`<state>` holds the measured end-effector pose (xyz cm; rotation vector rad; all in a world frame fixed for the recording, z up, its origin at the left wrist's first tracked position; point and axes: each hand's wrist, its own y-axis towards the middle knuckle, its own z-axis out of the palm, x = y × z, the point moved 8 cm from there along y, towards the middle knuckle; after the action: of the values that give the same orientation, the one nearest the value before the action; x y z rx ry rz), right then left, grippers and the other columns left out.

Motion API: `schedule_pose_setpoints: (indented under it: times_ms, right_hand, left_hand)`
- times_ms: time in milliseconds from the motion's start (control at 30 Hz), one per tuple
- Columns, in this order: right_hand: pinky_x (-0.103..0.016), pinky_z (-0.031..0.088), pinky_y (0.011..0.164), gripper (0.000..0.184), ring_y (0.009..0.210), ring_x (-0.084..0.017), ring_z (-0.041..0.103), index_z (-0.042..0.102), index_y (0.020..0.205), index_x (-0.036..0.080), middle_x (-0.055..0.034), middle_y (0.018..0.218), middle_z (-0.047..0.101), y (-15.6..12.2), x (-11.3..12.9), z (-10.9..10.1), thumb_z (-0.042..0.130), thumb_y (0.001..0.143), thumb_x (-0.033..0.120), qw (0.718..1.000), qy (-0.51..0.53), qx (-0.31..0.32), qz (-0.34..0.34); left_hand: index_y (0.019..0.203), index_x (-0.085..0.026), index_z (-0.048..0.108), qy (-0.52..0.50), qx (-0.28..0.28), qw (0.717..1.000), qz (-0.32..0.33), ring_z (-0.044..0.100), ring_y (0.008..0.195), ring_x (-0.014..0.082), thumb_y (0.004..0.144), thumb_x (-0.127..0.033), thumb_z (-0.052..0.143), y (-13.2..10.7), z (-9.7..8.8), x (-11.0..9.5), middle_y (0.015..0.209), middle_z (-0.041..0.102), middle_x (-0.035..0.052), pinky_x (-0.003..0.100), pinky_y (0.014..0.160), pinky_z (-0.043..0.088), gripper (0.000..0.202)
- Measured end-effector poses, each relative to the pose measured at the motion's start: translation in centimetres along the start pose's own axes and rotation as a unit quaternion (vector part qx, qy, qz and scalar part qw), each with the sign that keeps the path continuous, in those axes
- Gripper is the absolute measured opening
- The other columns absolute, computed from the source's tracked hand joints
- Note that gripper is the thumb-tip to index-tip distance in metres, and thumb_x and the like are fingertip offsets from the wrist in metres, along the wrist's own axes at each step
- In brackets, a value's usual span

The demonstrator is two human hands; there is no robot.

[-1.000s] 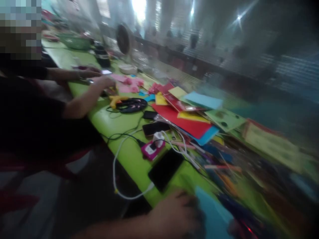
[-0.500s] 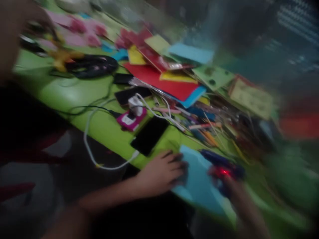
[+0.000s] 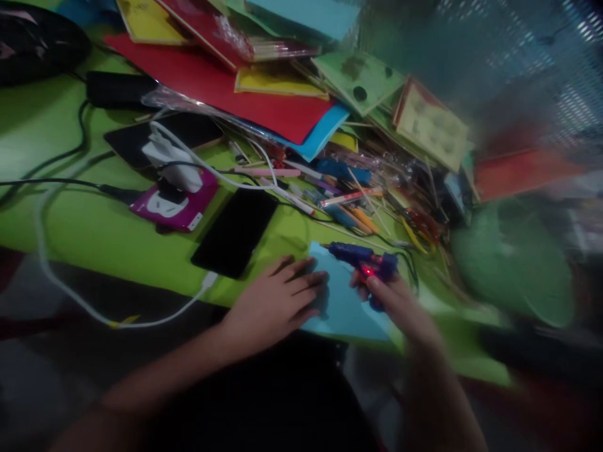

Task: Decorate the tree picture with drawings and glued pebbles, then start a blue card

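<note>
A blue hot glue gun with a red light glowing on its body is gripped in my right hand. Its nozzle points left, over the far corner of a light blue sheet of paper. My left hand lies palm down with fingers stretched, the fingertips on the sheet's left part. The sheet rests at the near edge of the green table. Just beyond my left hand is a black phone with a white cable plugged in.
A magenta power strip holds a white charger. Pens and sticks lie heaped behind the glue gun. Red paper and coloured boards are stacked farther back. A green round object stands on the right. Cables loop along the left.
My view has swung right and closer, so the table things shift left and up. The glue gun's nozzle is now above the sheet's far corner. My left hand stays on the paper.
</note>
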<state>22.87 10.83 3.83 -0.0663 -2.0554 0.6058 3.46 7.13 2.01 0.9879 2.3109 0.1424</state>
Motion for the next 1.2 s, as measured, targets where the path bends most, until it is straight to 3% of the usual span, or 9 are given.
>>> schedule_pose_setpoints:
  times_ms: [1200]
  right_hand:
    - [-0.027,0.040,0.054,0.053,0.060,-0.015,0.054,0.068,0.086,0.016,-0.0023,0.066,0.060,1.04,0.20,0.29,0.060,0.084,0.069,0.997,-0.066,-0.011,0.041]
  left_hand:
    - [0.123,-0.022,0.068,-0.012,-0.016,1.000,0.004,0.050,0.142,0.0284,0.101,-0.039,0.058,-0.10,-0.04,0.03,0.144,0.065,0.0003,0.050,0.116,0.034,0.029]
